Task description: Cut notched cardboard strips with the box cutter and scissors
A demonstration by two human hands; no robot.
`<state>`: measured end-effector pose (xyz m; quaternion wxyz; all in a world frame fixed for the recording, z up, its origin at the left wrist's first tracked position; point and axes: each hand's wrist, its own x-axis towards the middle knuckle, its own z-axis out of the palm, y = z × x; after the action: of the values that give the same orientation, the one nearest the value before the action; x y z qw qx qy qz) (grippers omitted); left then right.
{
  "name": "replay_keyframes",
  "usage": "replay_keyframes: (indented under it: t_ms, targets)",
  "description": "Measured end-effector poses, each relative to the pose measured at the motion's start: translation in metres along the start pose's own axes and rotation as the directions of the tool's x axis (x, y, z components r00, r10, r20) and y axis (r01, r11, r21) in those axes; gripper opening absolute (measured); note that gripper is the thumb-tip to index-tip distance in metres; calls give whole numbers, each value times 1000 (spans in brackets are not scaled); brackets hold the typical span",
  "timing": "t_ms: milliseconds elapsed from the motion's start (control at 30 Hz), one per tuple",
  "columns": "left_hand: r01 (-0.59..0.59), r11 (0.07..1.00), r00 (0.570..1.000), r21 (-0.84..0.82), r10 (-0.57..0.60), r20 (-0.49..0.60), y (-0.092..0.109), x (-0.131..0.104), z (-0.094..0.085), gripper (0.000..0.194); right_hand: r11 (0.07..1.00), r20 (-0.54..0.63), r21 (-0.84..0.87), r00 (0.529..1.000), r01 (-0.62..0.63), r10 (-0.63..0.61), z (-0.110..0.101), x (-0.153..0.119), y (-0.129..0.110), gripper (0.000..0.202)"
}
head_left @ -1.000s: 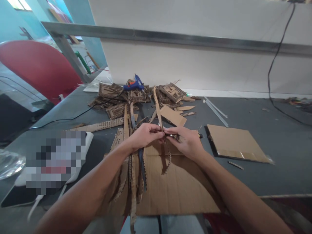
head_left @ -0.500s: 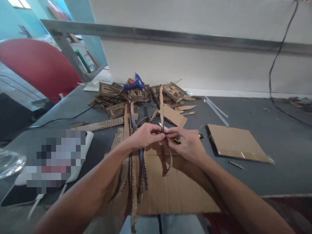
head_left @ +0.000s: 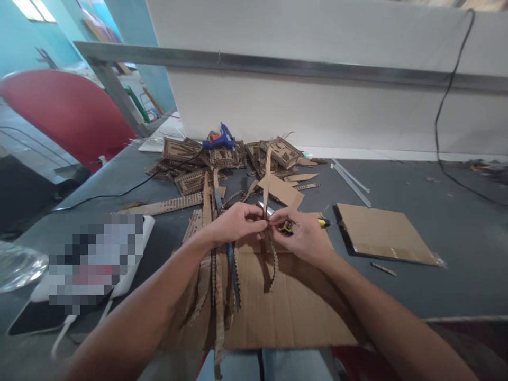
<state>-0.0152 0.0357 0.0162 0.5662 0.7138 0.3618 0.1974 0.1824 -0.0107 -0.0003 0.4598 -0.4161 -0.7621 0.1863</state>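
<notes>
Between the fingertips of my left hand [head_left: 242, 223] and my right hand [head_left: 304, 233] is a thin corrugated cardboard strip [head_left: 273, 259]. Its upper end stands up above my fingers, and its ridged lower end curls down toward the cardboard sheet [head_left: 293, 312]. Both hands are closed in a pinch, almost touching each other. A utility knife [head_left: 324, 223] with a yellow and black handle lies just behind my right hand, partly hidden by it. More cardboard strips [head_left: 219, 296] lie left of my left hand, some hanging over the sheet's front edge.
A blue glue gun [head_left: 219, 138] rests on a pile of small cardboard panels [head_left: 190, 180], its cord running left. To the right lie a taped cardboard piece [head_left: 384, 230] and clear glue sticks [head_left: 351, 182]. A blurred-out device [head_left: 99, 259] with a white cable sits left.
The view has shifted slightly. My hands stay pinched on the cardboard strip in nearly the same place, and slightly more of the knife's handle shows beside my right hand.
</notes>
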Motion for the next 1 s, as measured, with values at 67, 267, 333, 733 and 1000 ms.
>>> replay_keyframes:
  t_ms: [67, 267, 333, 733, 1000]
  targets:
    - [-1, 999, 1000, -34, 0, -30, -1, 1, 2, 20, 999, -30, -39, 999, 27, -28, 1, 0, 3, 13]
    - [-11, 986, 989, -163, -14, -150, -2, 5, 11, 27, 988, -110, -141, 990, 67, -83, -2, 0, 9, 12]
    - [-3, 983, 989, -183, -24, -148, -2, 5, 11, 26, 981, -90, -166, 989, 98, -114, -3, 0, 10, 12]
    - [2, 992, 996, -126, -13, -87, 0, 2, 7, 18, 987, -40, -133, 994, 91, -97, -1, -3, 4, 22]
    - [-19, 997, 994, -74, 11, -107, 2, 1, 8, 16, 983, -137, -169, 986, 76, -99, 4, -2, 1, 17]
